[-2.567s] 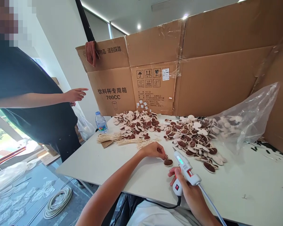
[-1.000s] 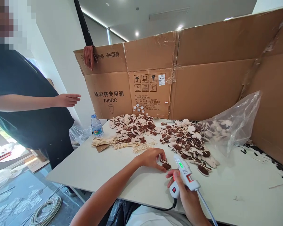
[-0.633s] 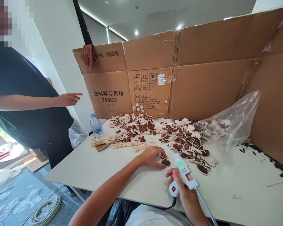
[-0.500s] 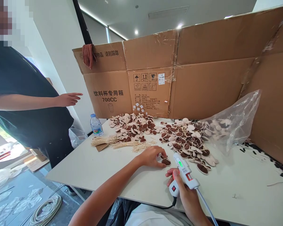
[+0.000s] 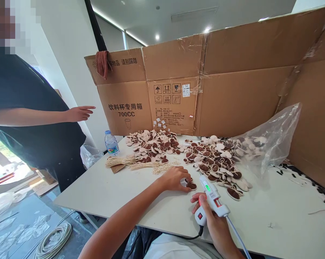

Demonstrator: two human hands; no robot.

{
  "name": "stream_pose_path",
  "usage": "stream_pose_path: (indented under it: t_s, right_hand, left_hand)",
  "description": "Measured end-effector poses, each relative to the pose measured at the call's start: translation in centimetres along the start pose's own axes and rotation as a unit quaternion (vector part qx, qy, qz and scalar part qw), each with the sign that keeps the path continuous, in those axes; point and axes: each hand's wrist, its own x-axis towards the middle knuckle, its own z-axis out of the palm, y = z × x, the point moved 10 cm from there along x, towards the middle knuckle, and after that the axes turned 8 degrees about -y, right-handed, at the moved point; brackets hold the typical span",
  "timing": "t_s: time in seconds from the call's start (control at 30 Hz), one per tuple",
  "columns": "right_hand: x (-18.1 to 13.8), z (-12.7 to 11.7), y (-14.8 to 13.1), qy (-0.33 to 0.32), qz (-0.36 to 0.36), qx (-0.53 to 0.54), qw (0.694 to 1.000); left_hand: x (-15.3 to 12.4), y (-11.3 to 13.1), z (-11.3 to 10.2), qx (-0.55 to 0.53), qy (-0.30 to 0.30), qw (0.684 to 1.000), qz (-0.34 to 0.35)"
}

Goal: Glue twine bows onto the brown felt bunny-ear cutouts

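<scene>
Head view: person seated at white table (image 5: 119,194), cardboard wall (image 5: 245,93) at the back.
L hand (image 5: 175,178): fingertips pinched on brown piece (image 5: 191,185), holding it flat on the table.
R hand (image 5: 215,225): clenched round glue gun (image 5: 211,195), forefinger at the trigger; green lamp lit.
Piece pos.: near table edge, just in front of R heap (image 5: 216,160), just beside the gun nozzle; can't tell if they touch.
Doing it well (my judgement): keep L fingertips off the glue spot, nozzle low, small dab only, press w/ piece flat so the cord loop sits centred; keep gun cable clear of the heaps.
Counts: glue gun x1; piece in hand x1; heaps x2, the other being L heap (image 5: 154,144), pcs too many to count; plastic bag (image 5: 272,140) x1, part filled; cord bundles (image 5: 127,162) approx. 2 + loose strands; water bottle (image 5: 111,143) x1; rag (image 5: 102,63) x1 on the wall top.
Others: 1 person standing at left, one hand (image 5: 80,113) out, well apart from the table work.
</scene>
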Motion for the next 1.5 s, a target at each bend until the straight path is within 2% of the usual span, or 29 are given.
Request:
stream_pose_path:
  t_s: [0.33, 0.47, 0.67, 0.8, 0.93, 1.07, 1.17, 1.27, 1.4, 1.5]
  right_hand:
    - [0.1, -0.1, 0.3, -0.001, -0.002, 0.006, 1.000]
    - [0.2, 0.0, 0.3, -0.003, -0.009, 0.000, 1.000]
    - [0.2, -0.2, 0.4, 0.038, -0.016, 0.037, 0.998]
    - [0.2, 0.0, 0.0, 0.023, -0.020, 0.031, 0.999]
    - [0.1, -0.4, -0.2, 0.020, -0.031, 0.022, 0.999]
    - [0.0, -0.5, -0.7, 0.014, -0.061, 0.006, 0.998]
    - [-0.3, -0.4, -1.0, 0.016, -0.057, 0.010, 0.998]
    - [-0.6, -0.4, -1.8, 0.025, -0.063, 0.012, 0.998]
    - [-0.8, -0.2, -2.0, 0.026, -0.051, 0.024, 0.998]
    - [-0.8, -0.2, -1.9, 0.029, -0.044, 0.031, 0.998]
  left_hand:
    - [0.1, 0.3, 0.0, 0.039, -0.011, 0.999, -0.011]
    - [-0.1, 0.2, -0.1, 0.002, 0.004, 1.000, -0.015]
    - [-0.2, -1.1, 0.4, -0.088, 0.017, 0.994, -0.061]
    - [0.2, -1.8, -0.5, -0.104, 0.036, 0.992, -0.067]
    - [2.0, -3.1, -2.4, -0.132, 0.089, 0.983, -0.088]
    - [6.0, -3.3, -3.5, -0.154, 0.149, 0.973, -0.084]
    - [9.6, -2.1, -3.0, -0.146, 0.165, 0.973, -0.062]
    - [12.4, -0.4, -1.5, -0.123, 0.133, 0.983, -0.022]
    - [13.0, 0.3, -0.6, -0.112, 0.114, 0.987, -0.004]
    - [11.4, -0.6, -2.2, -0.122, 0.156, 0.980, -0.004]
